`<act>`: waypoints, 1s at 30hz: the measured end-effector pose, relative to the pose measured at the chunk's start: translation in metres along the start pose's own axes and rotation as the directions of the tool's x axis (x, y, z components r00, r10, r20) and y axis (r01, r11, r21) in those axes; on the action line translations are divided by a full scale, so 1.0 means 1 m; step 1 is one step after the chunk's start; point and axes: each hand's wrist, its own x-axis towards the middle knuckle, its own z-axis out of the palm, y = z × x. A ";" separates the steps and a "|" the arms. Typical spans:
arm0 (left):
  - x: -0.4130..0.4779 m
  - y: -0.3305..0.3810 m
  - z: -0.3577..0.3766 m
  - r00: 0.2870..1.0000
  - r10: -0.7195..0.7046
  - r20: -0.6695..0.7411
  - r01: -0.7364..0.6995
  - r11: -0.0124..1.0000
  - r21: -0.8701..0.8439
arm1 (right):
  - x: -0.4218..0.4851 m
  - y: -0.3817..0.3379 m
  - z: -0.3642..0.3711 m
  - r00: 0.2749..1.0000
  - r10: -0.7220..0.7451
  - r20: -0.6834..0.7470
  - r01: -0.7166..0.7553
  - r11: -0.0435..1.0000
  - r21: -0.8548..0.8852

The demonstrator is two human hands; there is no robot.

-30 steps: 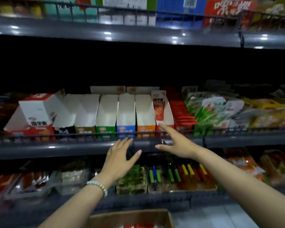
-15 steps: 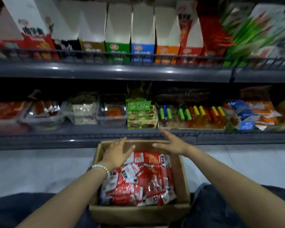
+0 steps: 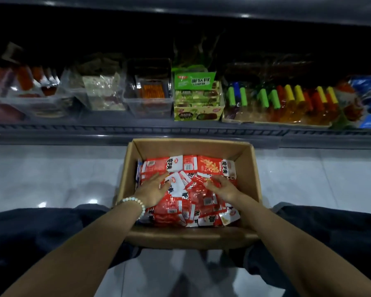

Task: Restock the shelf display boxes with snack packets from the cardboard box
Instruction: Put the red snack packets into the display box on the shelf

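Observation:
An open cardboard box stands on the floor between my knees, full of red and white snack packets. My left hand, with a bead bracelet at the wrist, lies on the left side of the pile with its fingers spread and touching the packets. My right hand rests on the right side of the pile, its fingers bent down among the packets; whether it holds one is hidden. The shelf display boxes are out of view.
Just behind the box runs the lowest shelf's rail. On that shelf stand clear bins, a green snack carton and a tray of coloured tubes. Glossy floor tiles lie on both sides.
My view dropped from the upper shelf with the display boxes to the floor. Both hands came down from the shelf edge into the cardboard box and now lie on the packets.

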 end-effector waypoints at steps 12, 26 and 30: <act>0.003 -0.019 0.033 0.981 -0.041 0.188 0.015 0.990 0.139 | 0.009 0.031 0.038 0.999 0.013 0.039 -0.019 0.989 0.146; 0.003 -0.030 0.033 0.984 0.030 0.176 -0.043 0.996 0.073 | 0.022 0.013 0.083 0.999 -0.042 0.030 0.037 0.989 0.143; 0.002 -0.030 0.031 0.984 0.022 0.179 -0.032 0.998 0.051 | 0.025 0.004 0.095 0.997 -0.078 0.021 0.077 0.997 0.028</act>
